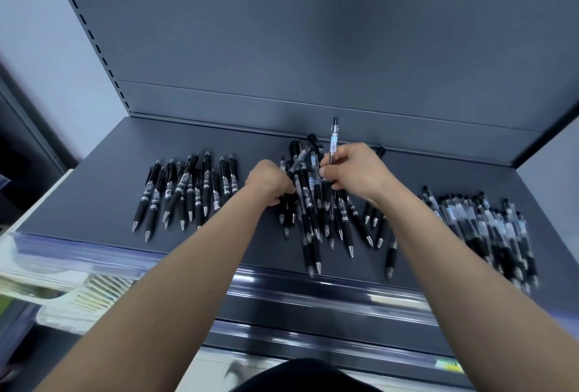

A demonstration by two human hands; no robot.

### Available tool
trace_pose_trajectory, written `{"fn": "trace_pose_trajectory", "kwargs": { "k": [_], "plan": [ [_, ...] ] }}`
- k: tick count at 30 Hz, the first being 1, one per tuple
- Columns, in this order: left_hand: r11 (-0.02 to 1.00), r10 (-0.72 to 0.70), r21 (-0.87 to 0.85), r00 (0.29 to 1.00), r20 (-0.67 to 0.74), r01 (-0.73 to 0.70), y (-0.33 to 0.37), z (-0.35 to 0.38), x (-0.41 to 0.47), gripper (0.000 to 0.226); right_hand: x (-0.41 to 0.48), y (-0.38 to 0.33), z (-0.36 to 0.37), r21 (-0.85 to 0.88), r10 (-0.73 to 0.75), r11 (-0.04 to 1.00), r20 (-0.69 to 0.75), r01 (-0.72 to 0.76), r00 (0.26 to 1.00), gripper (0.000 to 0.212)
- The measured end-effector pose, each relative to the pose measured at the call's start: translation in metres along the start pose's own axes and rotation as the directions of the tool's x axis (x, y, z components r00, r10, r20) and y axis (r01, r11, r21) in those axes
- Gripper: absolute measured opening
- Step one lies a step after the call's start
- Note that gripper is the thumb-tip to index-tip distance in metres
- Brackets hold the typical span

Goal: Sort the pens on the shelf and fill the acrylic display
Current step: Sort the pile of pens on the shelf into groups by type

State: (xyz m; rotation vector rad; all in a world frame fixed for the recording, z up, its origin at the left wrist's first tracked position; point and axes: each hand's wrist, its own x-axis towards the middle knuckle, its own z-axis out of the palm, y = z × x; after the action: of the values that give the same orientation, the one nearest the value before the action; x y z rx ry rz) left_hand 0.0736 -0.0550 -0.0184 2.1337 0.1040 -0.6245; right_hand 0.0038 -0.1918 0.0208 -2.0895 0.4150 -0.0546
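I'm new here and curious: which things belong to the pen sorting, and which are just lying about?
In the job: black pens, mixed pile, clear pens, shelf, single pen pinched in right hand, left hand gripping that pile.
Lying about: white basket, lower left.

I see a dark grey metal back panel (pixel 313 31) rising behind the grey shelf (pixel 94 197), with a slotted upright (pixel 91 37) along the panel's left edge. A pale wall (pixel 28 15) stands beyond the shelf's left side. Below the shelf's front edge run glossy dark rails (pixel 329 300), and a white slatted basket (pixel 72 300) sits under the front left corner. The light is cool and even.
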Motion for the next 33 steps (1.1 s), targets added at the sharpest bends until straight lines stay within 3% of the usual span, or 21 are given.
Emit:
{"fn": "trace_pose_trajectory", "kwargs": {
  "k": [8, 15, 20, 26, 30, 33],
  "plan": [
    [0.999, 0.022, -0.037, 0.999, 0.023, -0.022, -0.001, -0.001, 0.001, 0.028, 0.0, 0.004, -0.002, 0.009, 0.014, 1.0, 0.027, -0.015, 1.0, 0.011],
    [0.997, 0.069, 0.031, 0.993, 0.091, -0.072, -0.006, -0.005, 0.001, 0.02, 0.002, 0.002, 0.0, 0.023, 0.032, 0.999, 0.046, -0.033, 0.998, 0.013],
    [0.991, 0.126, 0.026, 0.986, 0.11, -0.13, -0.007, -0.006, 0.0, 0.01, 0.004, -0.004, 0.009, 0.073, 0.111, 0.991, 0.068, -0.116, 0.991, 0.005],
    [0.98, 0.196, 0.012, 0.969, 0.147, -0.2, -0.004, -0.009, -0.009, 0.02, 0.013, -0.008, 0.028, 0.154, 0.19, 0.966, 0.109, -0.206, 0.976, 0.018],
    [0.971, 0.24, -0.068, 0.952, 0.191, -0.231, -0.005, -0.011, -0.013, 0.017, 0.017, -0.011, 0.034, 0.2, 0.204, 0.95, 0.186, -0.24, 0.961, 0.022],
    [0.96, 0.228, -0.209, 0.952, 0.205, -0.185, -0.008, -0.016, -0.014, 0.019, 0.02, -0.009, 0.034, 0.212, 0.206, 0.95, 0.119, -0.227, 0.971, 0.016]
  ]
}}
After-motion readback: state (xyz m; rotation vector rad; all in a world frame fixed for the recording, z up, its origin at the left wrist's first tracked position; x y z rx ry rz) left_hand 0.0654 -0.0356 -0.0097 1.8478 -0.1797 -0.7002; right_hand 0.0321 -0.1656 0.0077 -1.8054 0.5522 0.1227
